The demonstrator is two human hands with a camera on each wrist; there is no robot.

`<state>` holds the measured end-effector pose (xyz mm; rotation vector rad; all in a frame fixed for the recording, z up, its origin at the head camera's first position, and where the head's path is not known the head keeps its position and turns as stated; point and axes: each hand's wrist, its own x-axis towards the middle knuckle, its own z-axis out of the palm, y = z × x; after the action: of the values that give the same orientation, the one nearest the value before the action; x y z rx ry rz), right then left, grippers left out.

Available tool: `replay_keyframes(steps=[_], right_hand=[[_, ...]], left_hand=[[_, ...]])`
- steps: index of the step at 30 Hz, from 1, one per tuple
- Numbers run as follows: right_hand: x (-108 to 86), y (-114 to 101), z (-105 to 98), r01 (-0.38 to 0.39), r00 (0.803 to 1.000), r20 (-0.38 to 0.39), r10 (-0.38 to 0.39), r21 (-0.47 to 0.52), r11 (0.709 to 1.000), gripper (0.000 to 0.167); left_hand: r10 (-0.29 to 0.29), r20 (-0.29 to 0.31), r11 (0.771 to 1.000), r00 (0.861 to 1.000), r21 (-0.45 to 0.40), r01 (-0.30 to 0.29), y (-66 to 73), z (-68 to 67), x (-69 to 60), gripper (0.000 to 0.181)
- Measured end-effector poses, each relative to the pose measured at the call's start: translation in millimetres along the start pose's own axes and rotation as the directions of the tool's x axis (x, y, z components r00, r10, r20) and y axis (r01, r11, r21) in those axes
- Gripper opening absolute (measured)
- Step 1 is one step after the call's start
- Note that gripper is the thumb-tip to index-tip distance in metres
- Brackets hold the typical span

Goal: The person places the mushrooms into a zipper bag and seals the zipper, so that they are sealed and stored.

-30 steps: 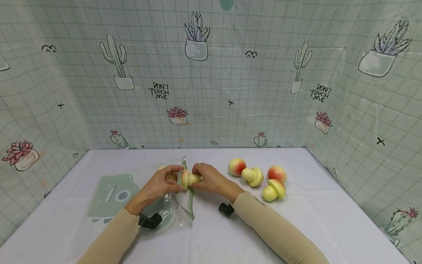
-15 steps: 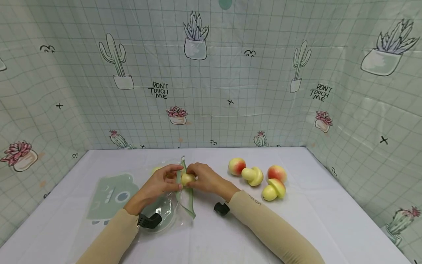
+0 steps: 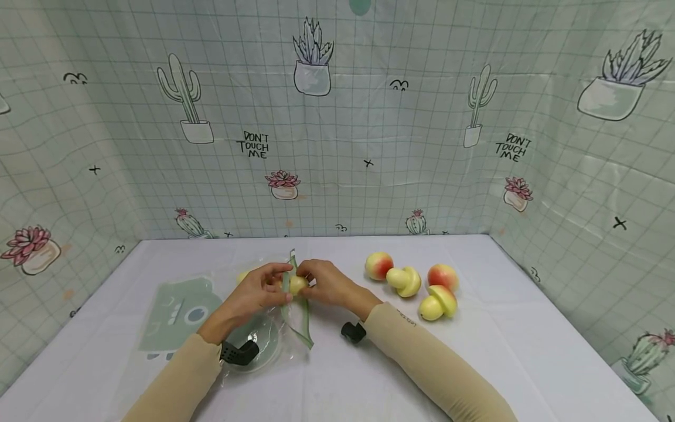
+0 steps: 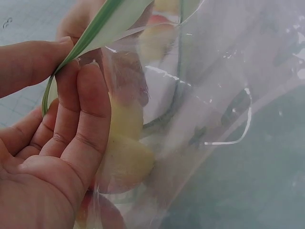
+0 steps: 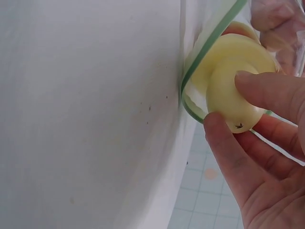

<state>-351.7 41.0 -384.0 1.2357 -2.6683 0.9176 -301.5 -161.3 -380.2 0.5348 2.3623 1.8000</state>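
A clear zip bag [image 3: 181,319] with green rims and a green dinosaur print lies on the left of the table, mouth facing right. My left hand [image 3: 258,292] pinches the bag's rim [image 4: 86,36] between thumb and fingers. At the parted mouth, my right hand [image 3: 329,283] grips a yellow toy mushroom [image 5: 231,93] by its stem. Its cap is inside the bag, and the stem end still shows outside between my fingertips. Through the plastic, the left wrist view shows the yellow mushroom [image 4: 126,157]. Another yellow piece [image 3: 241,276] shows behind my left hand, mostly hidden.
Several more toy mushrooms lie right of my right hand. Two show red-and-yellow caps, one at the back [image 3: 379,266] and one farther right [image 3: 443,276]. Two lie on their sides, stems showing [image 3: 404,282]. A patterned curtain [image 3: 337,146] stands behind the white table [image 3: 337,381].
My right hand has moved left, pushing the toy mushroom into the bag's mouth; less of it shows now. A yellow piece behind my left hand has shifted left. My left hand has stayed almost still.
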Motion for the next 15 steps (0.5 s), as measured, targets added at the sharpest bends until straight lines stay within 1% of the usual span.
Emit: replay_keyframes(steps=[10,15], right_hand=[[-1.7,1.8,-2.9,-0.014,1.000,0.005,0.014,0.040,0.999,0.025],[-2.7,3.1,-2.9,-0.019,1.000,0.006,0.018,0.027,0.999,0.025]], left_hand=[[0.000,0.001,1.000,1.000,0.000,0.000,0.2,-0.2,0.0,0.065],[-0.006,0.005,1.000,1.000,-0.008,0.006,0.6,-0.7,-1.2,0.065]])
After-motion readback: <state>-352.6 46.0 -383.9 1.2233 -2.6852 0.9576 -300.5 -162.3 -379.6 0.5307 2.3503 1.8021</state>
